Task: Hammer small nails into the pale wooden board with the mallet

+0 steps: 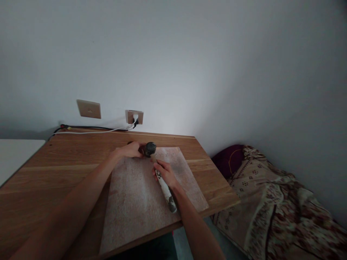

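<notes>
Landmark: the flat, rectangular, mottled reddish-grey board (135,202), which lies on the brown wood-grained table (73,155).

1. Left of the board, a smooth white flat surface (18,155) adjoins the table. Beyond the board's far left corner, a thin white cable (89,132) runs along the table's wall side.

2. The left hand (132,149) is at the board's far left corner, its forearm crossing the board's left edge. Its fingers curl inward at the head end of the hammer; the fingertips are hidden, so whether they grip the head cannot be told. A small dark part shows past this hand; its identity is unclear.

3. The long, dark-headed hammer with a worn, pale, straight handle (163,187) is above the board. Governing relation: its long axis runs obliquely, from the head at the board's far edge to the dark butt near the board's near edge, right of centre. The left hand is nearer the head; the right hand is on the handle. Contact between hammer and board cannot be determined.

4. The right hand (165,172) is closed around the upper handle, over the board's right half, its forearm crossing the near edge.

5. Well right of the board lies a patterned beige-and-brown cloth (252,184).
</notes>
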Available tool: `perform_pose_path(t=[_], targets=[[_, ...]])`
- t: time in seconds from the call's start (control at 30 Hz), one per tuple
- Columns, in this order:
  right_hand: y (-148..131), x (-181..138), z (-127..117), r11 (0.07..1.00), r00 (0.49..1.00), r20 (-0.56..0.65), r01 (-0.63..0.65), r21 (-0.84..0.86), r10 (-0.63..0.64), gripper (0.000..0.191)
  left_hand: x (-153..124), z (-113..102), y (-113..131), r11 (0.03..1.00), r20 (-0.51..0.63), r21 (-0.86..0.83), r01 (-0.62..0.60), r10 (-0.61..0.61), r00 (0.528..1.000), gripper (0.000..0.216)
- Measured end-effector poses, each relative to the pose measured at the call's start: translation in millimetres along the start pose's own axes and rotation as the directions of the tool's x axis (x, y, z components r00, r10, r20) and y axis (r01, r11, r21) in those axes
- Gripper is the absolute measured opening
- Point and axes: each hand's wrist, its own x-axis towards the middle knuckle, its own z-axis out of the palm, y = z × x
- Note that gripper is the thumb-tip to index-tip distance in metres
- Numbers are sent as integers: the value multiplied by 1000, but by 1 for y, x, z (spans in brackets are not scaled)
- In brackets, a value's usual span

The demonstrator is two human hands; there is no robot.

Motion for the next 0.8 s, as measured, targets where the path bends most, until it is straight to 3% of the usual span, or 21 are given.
perform_pose_path(t=[0.17, 0.57, 0.7, 0.8], targets=[[0, -1, -1, 1000, 1000, 7, -1, -16, 1, 36, -4, 1, 7, 1000, -55, 19, -9, 10, 998, 37], [-3, -2, -2, 999, 998, -23, -54, 9, 54, 33, -1, -1, 5, 993, -22, 118, 2, 1, 1000, 42], [-9, 0, -14, 990, 984, -173, -6, 143, 31, 43, 0, -3, 17, 973, -34, 224, 49, -42, 999, 46], [-12, 2, -26, 969, 953, -304, 83, 234, -8, 45, 4, 3, 32, 947, -67, 320, 4, 19, 998, 32]])
